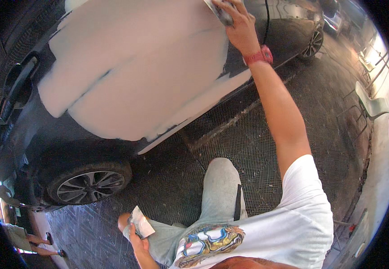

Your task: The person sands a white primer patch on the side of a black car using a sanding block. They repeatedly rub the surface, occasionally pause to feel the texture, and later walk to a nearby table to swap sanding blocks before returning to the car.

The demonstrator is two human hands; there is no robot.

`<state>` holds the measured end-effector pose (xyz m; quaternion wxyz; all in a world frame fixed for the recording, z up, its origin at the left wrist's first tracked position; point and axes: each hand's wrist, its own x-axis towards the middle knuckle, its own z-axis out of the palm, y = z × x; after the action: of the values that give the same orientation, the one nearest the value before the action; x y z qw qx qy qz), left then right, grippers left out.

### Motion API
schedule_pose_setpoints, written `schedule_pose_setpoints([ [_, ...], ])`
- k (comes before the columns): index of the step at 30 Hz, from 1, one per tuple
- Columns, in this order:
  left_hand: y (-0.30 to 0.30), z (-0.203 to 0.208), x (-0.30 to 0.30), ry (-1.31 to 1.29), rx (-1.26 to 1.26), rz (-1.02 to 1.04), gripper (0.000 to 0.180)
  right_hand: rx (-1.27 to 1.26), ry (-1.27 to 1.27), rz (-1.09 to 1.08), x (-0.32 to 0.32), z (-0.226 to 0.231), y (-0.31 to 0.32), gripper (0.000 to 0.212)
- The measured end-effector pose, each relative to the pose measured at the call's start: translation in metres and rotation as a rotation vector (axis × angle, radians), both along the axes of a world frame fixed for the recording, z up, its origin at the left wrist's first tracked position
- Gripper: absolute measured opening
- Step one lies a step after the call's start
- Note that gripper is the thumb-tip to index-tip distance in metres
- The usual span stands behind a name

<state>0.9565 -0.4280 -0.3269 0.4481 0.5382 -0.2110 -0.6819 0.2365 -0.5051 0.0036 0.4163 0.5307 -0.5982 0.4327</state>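
Note:
A dark car's side [19,112] stretches across the upper left, its door area coated with a broad pale pinkish-beige patch of filler or primer [154,76]. My right hand [241,24], with a red watch on the wrist, reaches up to the patch's far right. Its fingers are closed on a grey flat pad [223,14], which is partly cut off by the top edge; I cannot tell whether the pad touches the panel. Down by my left knee, my left hand [139,243] grips a whitish-grey folded sheet [141,223], perhaps sandpaper, away from the car.
The near wheel [91,186] sits at lower left, a farther one [313,42] at upper right. Dark ribbed matting [176,177] covers the floor. A pale chair [371,103] stands along the right wall. Another person's legs [42,244] show at lower left.

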Motion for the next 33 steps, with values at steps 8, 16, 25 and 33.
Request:
schedule_pose_setpoints([
  [8, 0.012, 0.011, -0.001, -0.018, -0.007, 0.07, 0.049, 0.062, -0.113, 0.123, 0.037, 0.03, -0.012, 0.066],
  [16, 0.005, 0.004, 0.008, -0.008, 0.005, 0.026, 0.049, 0.231, 0.131, -0.104, 0.036, -0.057, -0.005, 0.089],
  [25, 0.009, 0.008, -0.003, -0.028, -0.024, 0.049, 0.043, 0.052, -0.052, -0.02, -0.066, -0.009, 0.022, 0.08],
  [33, 0.032, -0.001, 0.026, -0.034, -0.002, 0.142, 0.047, -0.026, 0.057, 0.004, -0.034, 0.018, -0.006, 0.065],
])
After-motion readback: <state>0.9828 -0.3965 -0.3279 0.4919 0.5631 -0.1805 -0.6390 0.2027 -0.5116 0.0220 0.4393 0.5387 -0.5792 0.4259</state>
